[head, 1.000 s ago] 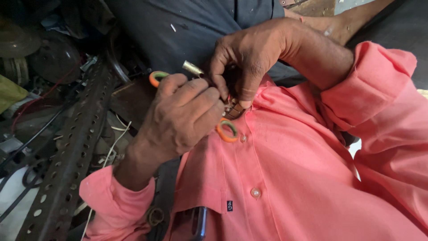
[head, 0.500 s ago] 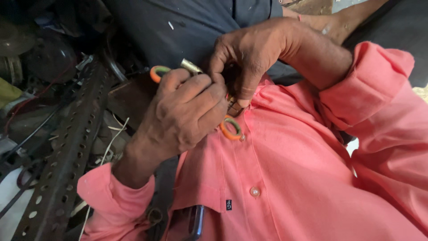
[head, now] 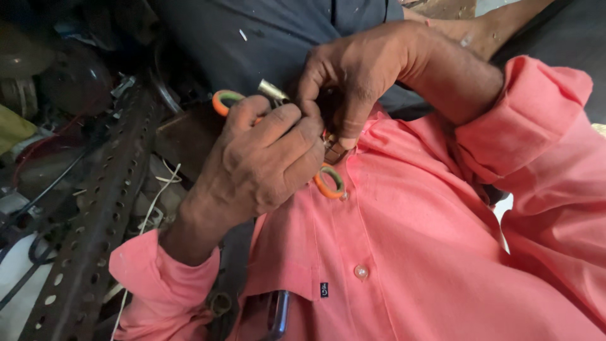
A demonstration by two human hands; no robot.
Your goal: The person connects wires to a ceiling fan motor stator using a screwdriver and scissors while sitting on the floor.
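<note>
My left hand point(head: 262, 161) is closed around a pair of scissors. One orange-and-green handle ring point(head: 226, 101) shows above my knuckles and the other ring point(head: 329, 183) sits below them against my pink shirt point(head: 404, 252). A short metal tip point(head: 273, 90) sticks out above my fingers. My right hand point(head: 356, 79) comes in from the upper right, fingers bent down onto the scissors' middle, thumb and fingertips pinching a small brownish piece point(head: 334, 153). What lies between the two hands is mostly hidden.
A perforated metal angle bar point(head: 95, 221) runs down the left side among cables and dark clutter. A dark blue garment point(head: 265, 38) fills the top centre. A pen-like object point(head: 278, 312) pokes from my shirt pocket.
Both hands stay together on the scissors; they have shifted only slightly, and the upper handle ring shows a bit more.
</note>
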